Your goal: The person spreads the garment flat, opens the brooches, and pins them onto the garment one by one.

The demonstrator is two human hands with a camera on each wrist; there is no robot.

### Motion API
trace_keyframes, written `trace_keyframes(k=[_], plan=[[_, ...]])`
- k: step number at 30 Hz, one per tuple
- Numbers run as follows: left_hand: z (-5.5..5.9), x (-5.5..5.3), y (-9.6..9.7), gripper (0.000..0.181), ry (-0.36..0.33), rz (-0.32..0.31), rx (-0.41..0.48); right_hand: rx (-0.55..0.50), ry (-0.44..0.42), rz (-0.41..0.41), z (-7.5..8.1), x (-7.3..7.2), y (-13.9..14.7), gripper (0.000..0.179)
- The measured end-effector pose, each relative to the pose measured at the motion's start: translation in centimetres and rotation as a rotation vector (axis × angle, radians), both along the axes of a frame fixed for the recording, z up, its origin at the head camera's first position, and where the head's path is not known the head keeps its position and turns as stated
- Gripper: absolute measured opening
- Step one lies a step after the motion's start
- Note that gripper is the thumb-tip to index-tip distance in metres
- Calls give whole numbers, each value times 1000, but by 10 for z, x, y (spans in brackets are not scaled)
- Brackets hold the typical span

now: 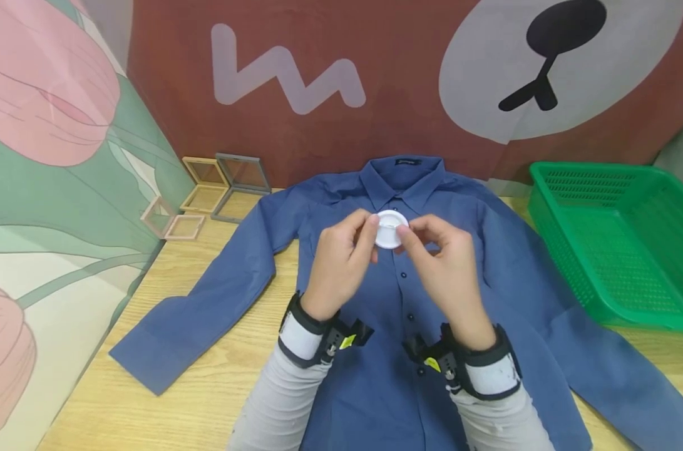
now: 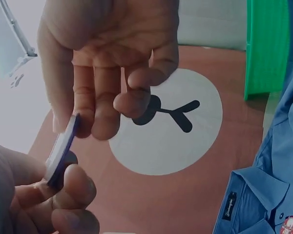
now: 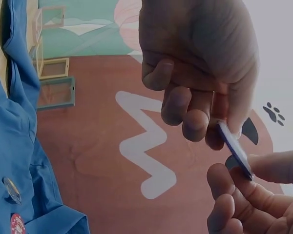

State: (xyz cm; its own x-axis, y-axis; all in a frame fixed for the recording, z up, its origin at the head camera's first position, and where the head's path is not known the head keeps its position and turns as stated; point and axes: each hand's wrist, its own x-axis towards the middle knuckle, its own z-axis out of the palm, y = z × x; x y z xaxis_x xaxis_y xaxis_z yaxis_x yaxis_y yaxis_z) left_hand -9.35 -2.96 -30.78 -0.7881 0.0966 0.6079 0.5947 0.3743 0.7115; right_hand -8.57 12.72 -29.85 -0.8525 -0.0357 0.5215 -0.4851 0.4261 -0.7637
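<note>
A round white pin-back badge (image 1: 390, 233) is held up over the chest of a blue shirt (image 1: 364, 376), its back with the metal pin toward the head camera. My left hand (image 1: 341, 263) pinches its left edge between thumb and fingers. On the opposite side, my right hand (image 1: 445, 269) pinches it, thumb on the back near the pin. Both wrist views show the badge edge-on. The shirt lies spread face up, collar away from me. A red badge (image 3: 18, 224) and a shiny round badge (image 3: 11, 190) sit on the shirt in the right wrist view.
Three small hinged frames, among them a grey one (image 1: 242, 181), stand open at the back left of the wooden table (image 1: 217, 388). A green plastic basket (image 1: 595, 275) is at the right, beside a shirt sleeve. A brown printed backdrop (image 1: 403, 81) rises behind the table.
</note>
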Motion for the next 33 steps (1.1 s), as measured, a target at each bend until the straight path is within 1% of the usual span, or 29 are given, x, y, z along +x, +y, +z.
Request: trace_keyframes(k=[3, 9, 13, 15, 19, 22, 27, 33], plan=[[0, 0, -1, 29, 14, 5, -22, -22, -11, 16, 1, 1, -1, 17], [1, 0, 1, 29, 21, -24, -48, -97, -54, 77, 0, 0, -4, 16], [0, 1, 3, 29, 26, -29, -58, -121, -71, 91, 0, 0, -6, 15], [0, 1, 3, 29, 29, -13, -70, -122, -74, 91, 0, 0, -7, 15], [1, 2, 4, 30, 46, 41, -110, -142, -80, 109, -2, 0, -8, 13], [0, 2, 5, 29, 72, 75, -128, -180, -77, 131, -3, 0, -8, 13], [-1, 1, 9, 27, 115, 94, -113, -231, -62, 151, -2, -1, -8, 13], [-2, 0, 8, 27, 120, 101, -105, -225, -75, 164, -2, -2, -8, 13]])
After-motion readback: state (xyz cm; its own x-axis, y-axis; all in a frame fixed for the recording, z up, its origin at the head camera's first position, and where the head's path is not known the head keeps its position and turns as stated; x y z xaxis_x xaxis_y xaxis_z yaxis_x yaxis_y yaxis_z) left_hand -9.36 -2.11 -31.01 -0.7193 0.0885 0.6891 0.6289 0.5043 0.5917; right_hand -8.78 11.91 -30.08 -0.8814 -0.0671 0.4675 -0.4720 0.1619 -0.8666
